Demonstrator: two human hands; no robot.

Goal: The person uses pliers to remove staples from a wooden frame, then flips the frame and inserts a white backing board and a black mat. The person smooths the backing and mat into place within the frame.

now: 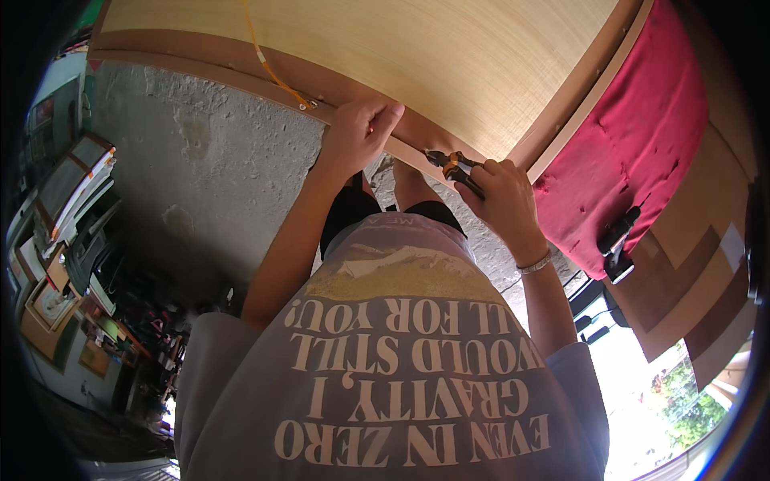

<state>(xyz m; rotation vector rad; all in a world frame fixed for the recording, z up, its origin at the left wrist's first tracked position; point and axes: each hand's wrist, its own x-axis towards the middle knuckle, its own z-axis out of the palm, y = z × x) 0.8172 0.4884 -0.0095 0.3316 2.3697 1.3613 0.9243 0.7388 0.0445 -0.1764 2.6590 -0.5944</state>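
A large framed panel (pixel 449 56) lies back-side up in front of me, its pale wood-coloured backing bordered by brown strips. My right hand (pixel 507 192) is wrapped around pliers (pixel 459 170) with black and orange handles. Their dark jaws touch or nearly touch the near strip of the frame. To their left, my left hand (pixel 361 132) rests at the same edge, fingers curled and thumb against them; whatever is inside is hidden. An orange-yellow cord (pixel 261 56) runs across the backing to a small metal fitting (pixel 309 105) on the border, left of my left hand.
A red cloth (pixel 626 128) covers the surface at the right, and a black power drill (pixel 618 240) lies on it. Brown cardboard sheets (pixel 690 280) are beyond. Several stacked frames (pixel 76 192) stand at the left by a rough grey concrete floor (pixel 208 160).
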